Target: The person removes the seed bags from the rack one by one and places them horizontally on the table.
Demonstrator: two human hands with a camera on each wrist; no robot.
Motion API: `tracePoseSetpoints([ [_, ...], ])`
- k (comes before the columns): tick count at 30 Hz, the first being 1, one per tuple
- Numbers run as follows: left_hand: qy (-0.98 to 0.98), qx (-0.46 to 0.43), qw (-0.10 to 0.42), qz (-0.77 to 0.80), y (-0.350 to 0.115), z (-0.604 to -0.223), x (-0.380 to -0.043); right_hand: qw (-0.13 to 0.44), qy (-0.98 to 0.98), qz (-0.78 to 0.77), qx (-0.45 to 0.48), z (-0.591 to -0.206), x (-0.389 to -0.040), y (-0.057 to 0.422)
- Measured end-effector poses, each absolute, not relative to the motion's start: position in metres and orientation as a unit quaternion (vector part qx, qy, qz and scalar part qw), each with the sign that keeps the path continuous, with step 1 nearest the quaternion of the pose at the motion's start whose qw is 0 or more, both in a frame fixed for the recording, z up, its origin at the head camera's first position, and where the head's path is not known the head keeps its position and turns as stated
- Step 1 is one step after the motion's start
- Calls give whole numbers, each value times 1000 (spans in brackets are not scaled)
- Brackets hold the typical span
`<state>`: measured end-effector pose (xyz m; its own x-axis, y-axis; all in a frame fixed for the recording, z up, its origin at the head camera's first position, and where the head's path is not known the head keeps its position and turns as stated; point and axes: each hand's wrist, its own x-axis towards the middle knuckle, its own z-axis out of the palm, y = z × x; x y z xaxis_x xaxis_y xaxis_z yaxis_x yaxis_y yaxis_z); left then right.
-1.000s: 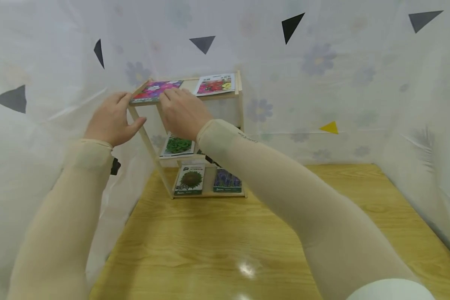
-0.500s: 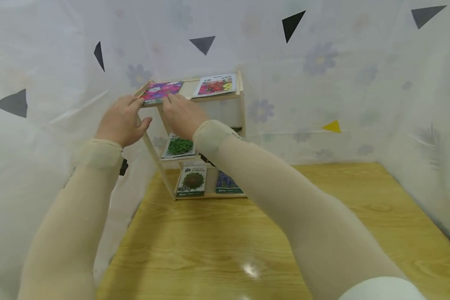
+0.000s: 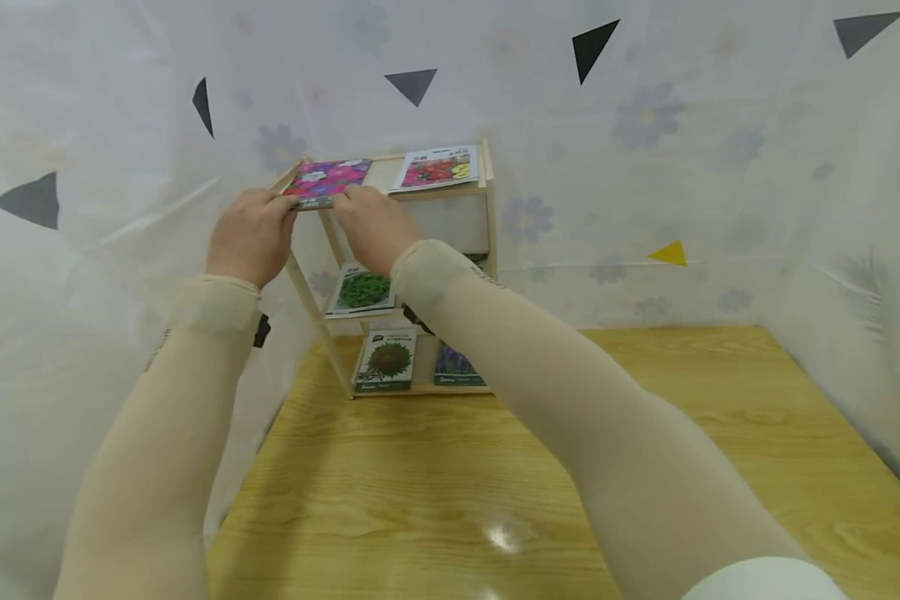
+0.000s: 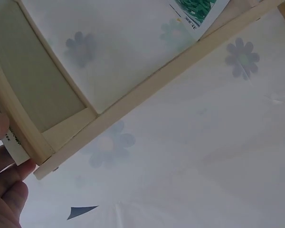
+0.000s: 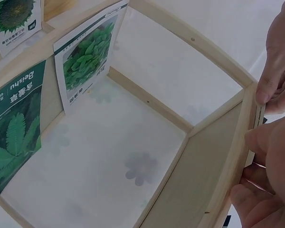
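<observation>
A seed packet [image 3: 337, 177] with pink and purple flowers lies at the left of the top tier of a small wooden rack [image 3: 489, 217]. My left hand [image 3: 253, 233] pinches its near left corner. My right hand [image 3: 378, 229] holds the near right corner between thumb and fingers. In the right wrist view both hands meet the rack's front rail, with only a thin strip of the packet [image 5: 259, 114] showing. The left wrist view catches my left fingers around the packet's white edge [image 4: 20, 151].
Another flower packet [image 3: 438, 168] lies on the top tier's right. A green-leaf packet [image 3: 363, 290] sits on the middle tier. Below are a sunflower packet [image 3: 387, 360] and a purple-flower packet [image 3: 456, 367]. The rack stands on a wood-grain table [image 3: 420, 483] before a patterned curtain [image 3: 570, 192].
My left hand has shifted right along the rack's front edge, its thumb moving from spread out to tucked at the packet. The right hand has moved slightly right along the packet's near edge.
</observation>
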<state>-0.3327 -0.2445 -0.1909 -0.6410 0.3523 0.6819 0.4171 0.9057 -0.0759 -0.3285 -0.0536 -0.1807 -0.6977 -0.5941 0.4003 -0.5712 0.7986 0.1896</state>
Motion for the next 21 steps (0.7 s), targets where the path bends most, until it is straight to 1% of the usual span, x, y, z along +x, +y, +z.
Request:
tracePoseSetpoints([
  [4, -901, -213, 375, -47, -246, -191, -332, 222, -922, -5, 316, -180, -328, -53],
  [11, -887, -241, 391, -39, -248, -193, -329, 202, -928, 14, 314, -180, -325, -49],
  [16, -878, -245, 409, -38, -251, -196, -324, 217, -918, 23, 331, -181, -321, -46],
  [21, -862, -254, 438, -36, -255, -200, -317, 242, -905, 31, 347, -185, -316, -43],
])
